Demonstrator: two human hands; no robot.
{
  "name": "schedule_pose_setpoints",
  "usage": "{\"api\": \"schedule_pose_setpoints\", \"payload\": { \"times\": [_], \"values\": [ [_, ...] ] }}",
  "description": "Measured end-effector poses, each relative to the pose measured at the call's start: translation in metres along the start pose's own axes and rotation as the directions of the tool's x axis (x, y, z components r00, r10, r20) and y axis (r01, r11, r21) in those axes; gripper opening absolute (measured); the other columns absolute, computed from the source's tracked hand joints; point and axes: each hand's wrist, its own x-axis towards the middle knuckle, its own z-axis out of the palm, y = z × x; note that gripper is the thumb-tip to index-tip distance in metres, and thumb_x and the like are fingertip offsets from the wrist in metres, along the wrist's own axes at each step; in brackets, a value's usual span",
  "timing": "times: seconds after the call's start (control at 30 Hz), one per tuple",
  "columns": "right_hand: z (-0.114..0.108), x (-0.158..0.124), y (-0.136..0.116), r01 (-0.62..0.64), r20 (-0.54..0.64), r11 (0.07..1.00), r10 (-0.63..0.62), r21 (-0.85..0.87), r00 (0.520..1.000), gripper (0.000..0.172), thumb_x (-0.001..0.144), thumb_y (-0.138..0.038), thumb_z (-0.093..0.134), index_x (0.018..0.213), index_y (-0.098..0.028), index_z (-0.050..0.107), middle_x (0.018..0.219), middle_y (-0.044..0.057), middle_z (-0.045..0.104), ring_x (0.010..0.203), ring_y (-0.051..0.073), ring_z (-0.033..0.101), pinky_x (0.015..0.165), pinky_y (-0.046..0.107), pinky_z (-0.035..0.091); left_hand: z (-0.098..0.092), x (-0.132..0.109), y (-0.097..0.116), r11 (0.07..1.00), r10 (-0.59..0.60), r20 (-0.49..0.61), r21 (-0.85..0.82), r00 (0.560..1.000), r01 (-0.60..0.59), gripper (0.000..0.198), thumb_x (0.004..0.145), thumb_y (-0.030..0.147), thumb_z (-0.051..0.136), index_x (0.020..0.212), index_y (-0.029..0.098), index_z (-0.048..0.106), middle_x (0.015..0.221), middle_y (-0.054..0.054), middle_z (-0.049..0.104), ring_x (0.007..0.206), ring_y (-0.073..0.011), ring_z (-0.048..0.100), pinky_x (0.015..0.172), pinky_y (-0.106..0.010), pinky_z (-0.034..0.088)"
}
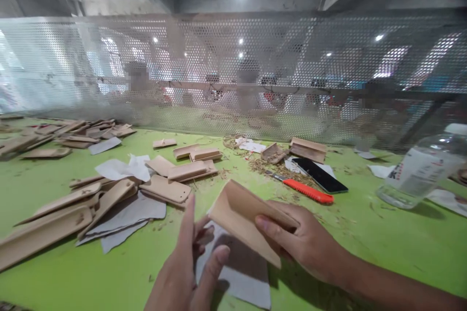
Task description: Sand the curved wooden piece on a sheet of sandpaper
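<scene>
My right hand (304,240) grips a flat tan wooden piece (242,216), tilted, with thumb on top and fingers underneath. My left hand (189,267) is beside it with fingers stretched out, holding nothing, resting over a sheet of grey sandpaper (244,277) that lies on the green table (383,243). To the left lies a pile of similar wooden pieces (109,199) mixed with more grey sheets.
An orange-handled utility knife (306,191) and a black phone (320,175) lie behind my hands, among shavings. A clear plastic bottle (419,170) lies at the right. More wooden pieces (62,136) lie far left. A perforated metal screen (233,68) closes the back, with people behind it.
</scene>
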Motion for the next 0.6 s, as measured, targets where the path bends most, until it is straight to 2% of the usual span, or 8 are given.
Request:
{"api": "schedule_pose_setpoints", "payload": {
  "times": [0.07,0.13,0.2,0.23,0.3,0.4,0.5,0.6],
  "values": [
    [0.000,-0.002,-0.003,-0.067,0.050,0.998,0.065,0.021,0.997,0.041,0.090,-0.058,0.072,0.085,-0.018,0.070,0.068,-0.001,0.060,0.056,0.011,0.053,0.046,0.021,0.041,-0.005,0.001,0.007,0.994,-0.058,-0.032,-0.092,0.998,0.055,0.074,0.111,0.038,0.045,0.169,0.027,-0.001,0.136,-0.011,0.070,0.107,-0.0212,0.077,0.084,-0.029,0.064],
    [0.000,-0.004,-0.005,-0.159,0.111,0.984,0.149,0.082,0.983,0.046,0.086,-0.063,0.073,0.079,-0.018,0.068,0.057,-0.005,0.052,0.042,0.009,0.043,0.036,0.020,0.032,-0.009,0.002,0.013,0.982,-0.061,0.019,-0.177,0.998,0.063,0.062,0.111,0.041,0.045,0.167,0.029,0.021,0.128,-0.007,0.073,0.099,-0.0198,0.077,0.081,-0.026,0.064],
    [0.000,-0.005,-0.006,-0.200,0.139,0.969,0.180,0.147,0.974,0.045,0.082,-0.062,0.077,0.079,-0.018,0.069,0.056,-0.004,0.054,0.040,0.008,0.042,0.033,0.019,0.029,-0.012,0.001,0.017,0.965,-0.046,0.103,-0.254,0.994,0.071,0.053,0.111,0.043,0.047,0.161,0.029,0.037,0.119,-0.005,0.075,0.094,-0.0195,0.076,0.082,-0.026,0.064],
    [0.000,-0.006,-0.006,-0.208,0.137,0.961,0.185,0.180,0.973,0.044,0.080,-0.061,0.079,0.081,-0.017,0.070,0.059,-0.003,0.057,0.042,0.008,0.046,0.034,0.018,0.032,-0.012,0.000,0.018,0.954,-0.043,0.129,-0.291,0.991,0.079,0.053,0.111,0.043,0.048,0.161,0.029,0.038,0.117,-0.005,0.075,0.093,-0.0192,0.076,0.083,-0.026,0.063],
    [0.000,-0.006,-0.007,-0.247,0.131,0.938,0.220,0.245,0.967,0.046,0.077,-0.062,0.080,0.088,-0.017,0.074,0.063,-0.001,0.062,0.046,0.010,0.051,0.037,0.018,0.038,-0.012,-0.002,0.017,0.933,-0.049,0.127,-0.348,0.991,0.090,0.062,0.111,0.044,0.048,0.166,0.029,0.024,0.120,-0.006,0.072,0.092,-0.0180,0.075,0.085,-0.026,0.063],
    [0.001,-0.007,-0.010,-0.342,0.151,0.883,0.309,0.321,0.939,0.053,0.072,-0.064,0.079,0.098,-0.018,0.075,0.057,-0.002,0.060,0.040,0.010,0.047,0.035,0.020,0.039,-0.012,-0.004,0.015,0.942,-0.059,0.046,-0.327,0.997,0.071,0.071,0.111,0.044,0.048,0.169,0.033,0.007,0.129,-0.008,0.069,0.096,-0.0173,0.075,0.085,-0.025,0.062],
    [0.002,-0.009,-0.013,-0.380,0.262,0.853,0.299,0.357,0.918,0.056,0.076,-0.064,0.073,0.104,-0.015,0.075,0.048,-0.003,0.056,0.033,0.009,0.040,0.031,0.019,0.032,-0.015,-0.002,0.018,0.976,-0.031,0.005,-0.216,1.000,0.031,0.058,0.109,0.043,0.052,0.163,0.034,0.035,0.141,-0.007,0.065,0.116,-0.0235,0.070,0.093,-0.029,0.060],
    [0.003,-0.010,-0.014,-0.376,0.425,0.803,0.172,0.462,0.889,0.071,0.085,-0.071,0.063,0.122,-0.010,0.070,0.053,0.000,0.062,0.033,0.008,0.041,0.033,0.018,0.033,-0.018,0.002,0.022,0.985,-0.039,0.000,-0.166,0.999,0.038,0.042,0.107,0.046,0.053,0.145,0.031,0.062,0.141,-0.006,0.067,0.124,-0.0279,0.066,0.099,-0.033,0.057]
  ]
}}
